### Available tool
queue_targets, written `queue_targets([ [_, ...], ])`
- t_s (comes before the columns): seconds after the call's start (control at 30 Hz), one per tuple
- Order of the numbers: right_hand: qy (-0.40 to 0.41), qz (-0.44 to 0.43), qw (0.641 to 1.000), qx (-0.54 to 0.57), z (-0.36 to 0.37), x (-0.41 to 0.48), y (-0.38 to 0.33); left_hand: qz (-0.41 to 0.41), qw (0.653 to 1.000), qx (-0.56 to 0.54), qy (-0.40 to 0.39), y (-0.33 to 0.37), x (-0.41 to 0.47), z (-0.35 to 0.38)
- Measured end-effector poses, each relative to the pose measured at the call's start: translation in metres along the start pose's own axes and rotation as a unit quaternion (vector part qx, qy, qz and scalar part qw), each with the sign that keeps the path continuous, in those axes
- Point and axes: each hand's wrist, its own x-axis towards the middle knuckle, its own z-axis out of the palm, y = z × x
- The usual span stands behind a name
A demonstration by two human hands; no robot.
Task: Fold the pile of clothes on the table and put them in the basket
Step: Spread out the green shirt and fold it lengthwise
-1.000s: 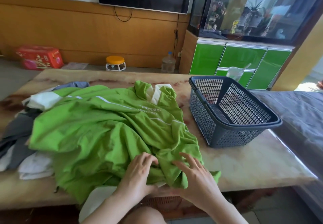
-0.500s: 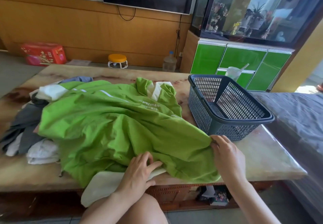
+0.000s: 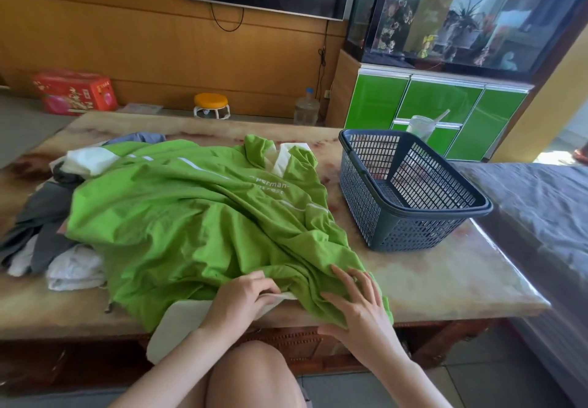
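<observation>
Nearest the camera a bare knee (image 3: 251, 372) sits below the tabletop (image 3: 445, 283) edge, and just above it both hands work the near hem of the green garment (image 3: 191, 226). The left hand (image 3: 241, 296) has its fingers curled round the hem where the green meets a white panel (image 3: 178, 321) that droops over the edge toward the floor. The right hand (image 3: 359, 302) lies on the cloth with fingers straight and spread, pressing rather than gripping. The garment sprawls crumpled across the middle of the tabletop, neither flat nor folded, with its white-lined collar at the far side and printed lettering only partly legible on the chest. It lies on top of the rest of the pile: grey clothes (image 3: 35, 216) and a white piece (image 3: 73, 267) poke out at its left, and a blue-grey one (image 3: 140, 138) shows at the far left. The dark basket (image 3: 410, 232) stands just beside the garment's right edge, with no clothes visible in it, so I judge the task barely begun. Several things could go wrong. The overhanging panel's weight could drag the fabric off the near edge if the left hand lets go. Pulling the garment straight could tow the clothes beneath it along and spill them off the left side. A fold made over those lumps would likely come out crooked. Behind the basket stands a plastic cup (image 3: 421, 124) with a straw, then a green cabinet (image 3: 439, 105) under a fish tank (image 3: 461, 16).
</observation>
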Motion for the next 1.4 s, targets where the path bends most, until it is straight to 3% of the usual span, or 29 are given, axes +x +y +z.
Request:
queue_targets([
  [0.13, -0.009, 0.030, 0.999, -0.008, 0.011, 0.002, -0.004, -0.044, 0.995, -0.089, 0.001, 0.004, -0.001, -0.012],
  [0.27, 0.050, 0.020, 0.998, 0.027, 0.012, 0.012, -0.005, -0.069, 0.982, -0.175, -0.034, 0.011, -0.008, -0.035],
  [0.37, 0.084, 0.011, 0.991, 0.107, -0.008, 0.023, 0.012, -0.085, 0.967, -0.225, -0.082, 0.012, -0.016, -0.067],
  [0.47, 0.020, 0.042, 0.975, 0.216, -0.042, 0.031, 0.033, -0.088, 0.942, -0.290, -0.143, 0.006, -0.023, -0.101],
  [0.67, -0.008, 0.086, 0.993, 0.075, -0.032, 0.036, 0.043, -0.080, 0.960, -0.081, -0.257, -0.009, -0.028, -0.095],
  [0.83, 0.072, 0.035, 0.985, 0.151, -0.022, 0.018, 0.005, -0.023, 0.980, -0.005, -0.200, 0.006, -0.030, -0.046],
  [1.03, 0.017, -0.066, 0.992, 0.102, 0.004, -0.033, -0.023, 0.049, 0.980, 0.076, -0.176, 0.016, -0.031, -0.006],
  [1.2, -0.032, -0.001, 0.999, 0.038, 0.029, -0.042, -0.024, 0.041, 0.979, 0.116, -0.165, 0.009, -0.025, 0.001],
  [1.4, 0.026, 0.040, 0.997, 0.055, 0.035, -0.028, -0.023, 0.049, 0.988, 0.083, -0.118, 0.005, -0.027, -0.003],
])
